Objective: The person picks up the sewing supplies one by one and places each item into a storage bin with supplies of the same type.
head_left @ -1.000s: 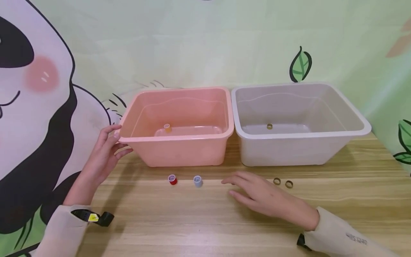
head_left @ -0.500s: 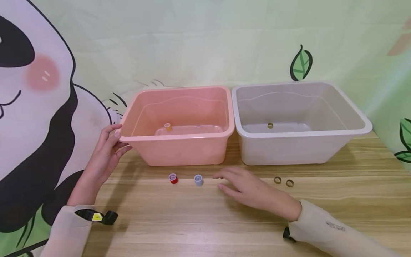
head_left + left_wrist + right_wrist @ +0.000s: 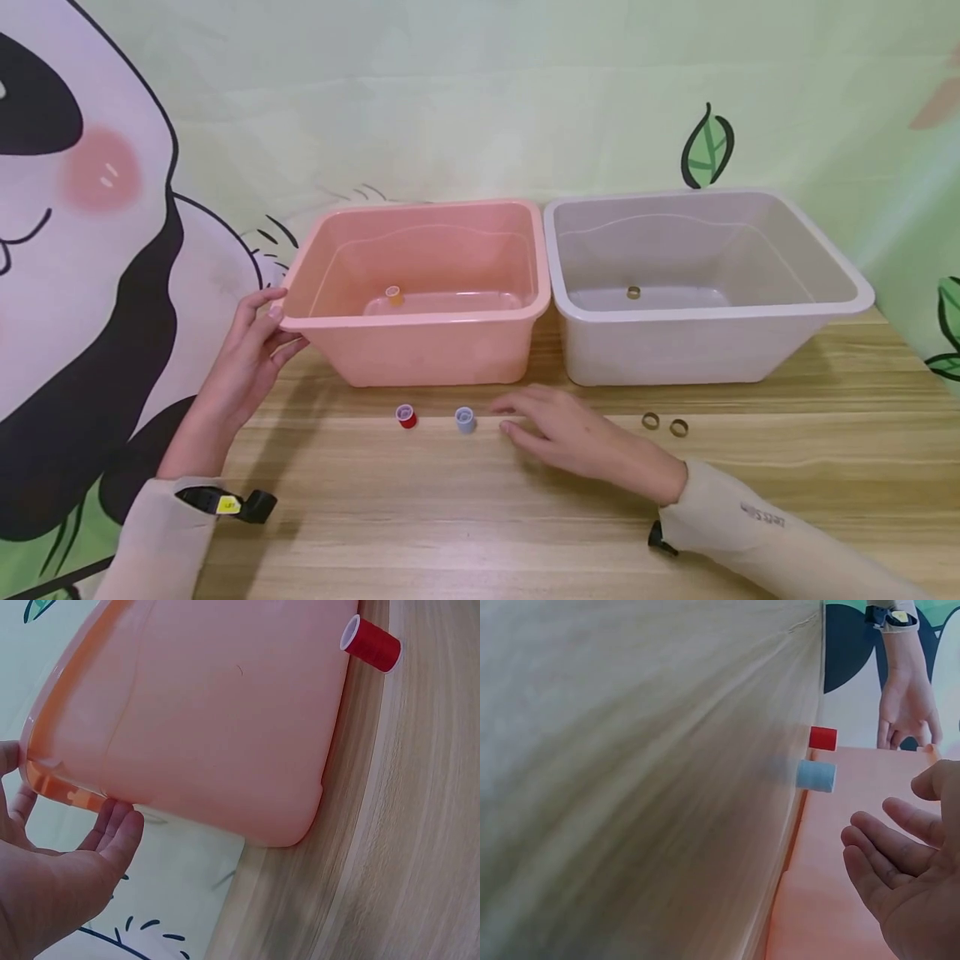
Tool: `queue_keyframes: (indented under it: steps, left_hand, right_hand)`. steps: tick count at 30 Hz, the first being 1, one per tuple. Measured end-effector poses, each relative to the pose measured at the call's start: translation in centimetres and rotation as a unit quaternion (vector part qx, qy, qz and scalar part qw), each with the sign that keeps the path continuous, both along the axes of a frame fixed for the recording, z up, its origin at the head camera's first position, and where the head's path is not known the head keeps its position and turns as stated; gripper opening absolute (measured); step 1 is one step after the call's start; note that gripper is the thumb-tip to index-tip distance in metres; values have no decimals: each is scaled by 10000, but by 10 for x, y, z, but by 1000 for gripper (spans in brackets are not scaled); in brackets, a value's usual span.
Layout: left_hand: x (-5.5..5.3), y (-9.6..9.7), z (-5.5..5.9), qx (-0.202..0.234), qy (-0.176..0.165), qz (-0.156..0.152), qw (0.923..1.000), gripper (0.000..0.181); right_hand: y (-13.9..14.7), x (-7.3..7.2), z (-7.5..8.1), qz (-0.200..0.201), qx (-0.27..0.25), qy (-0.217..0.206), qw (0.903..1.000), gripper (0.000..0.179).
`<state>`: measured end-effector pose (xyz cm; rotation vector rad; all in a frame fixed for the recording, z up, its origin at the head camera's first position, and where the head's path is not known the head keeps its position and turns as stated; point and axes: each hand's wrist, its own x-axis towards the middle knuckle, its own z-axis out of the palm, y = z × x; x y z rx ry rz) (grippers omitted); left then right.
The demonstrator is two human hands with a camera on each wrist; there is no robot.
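Note:
My left hand (image 3: 251,346) holds the left front corner of the pink plastic basin (image 3: 420,354), its fingers at the rim in the left wrist view. In front of that basin stand a red thread spool (image 3: 407,417) and a light blue thread spool (image 3: 465,420). My right hand (image 3: 570,429) hovers over the table just right of the light blue spool, holding nothing, fingers loosely bent. In the right wrist view its fingers (image 3: 889,847) are apart from the light blue spool (image 3: 816,776). Inside the pink basin sits a yellow-orange spool (image 3: 394,296).
A pale grey basin (image 3: 675,350) stands right beside the pink one, with a small brass-coloured ring (image 3: 633,292) in it. Two similar rings, one the nearer ring (image 3: 678,427), lie on the wooden table (image 3: 420,533) behind my right wrist. A printed cloth backdrop (image 3: 465,108) hangs behind.
My right hand has moved left, closer to the light blue spool, slowing in the last half second. The left hand stays at the pink basin's corner.

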<state>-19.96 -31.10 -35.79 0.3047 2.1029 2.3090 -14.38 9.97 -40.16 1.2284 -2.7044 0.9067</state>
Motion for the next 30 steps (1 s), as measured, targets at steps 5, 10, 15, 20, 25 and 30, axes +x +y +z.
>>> queue_keyframes:
  steps: [5, 10, 15, 20, 25, 30]
  left_hand:
    - [-2, 1, 1, -26, 21, 4, 10000, 36]
    - [-2, 1, 1, -44, -19, 21, 10000, 37]
    - [0, -1, 1, -33, -8, 11, 10000, 37]
    - [0, -1, 1, -4, 8, 6, 10000, 36]
    - [0, -1, 0, 19, 2, -23, 10000, 36]
    - [0, -1, -1, 48, -4, -25, 10000, 36]
  right_hand:
    - [-3, -6, -3, 103, 26, 134, 9999, 28]
    - [-8, -14, -5, 217, 119, 203, 9995, 29]
    - [-12, -22, -5, 214, 306, 90, 9993, 28]
    - [-14, -29, -7, 286, 320, 30, 9991, 24]
    - [-15, -32, -10, 313, 361, 80, 9988, 23]
    - [-18, -33, -11, 312, 440, 169, 9984, 22]
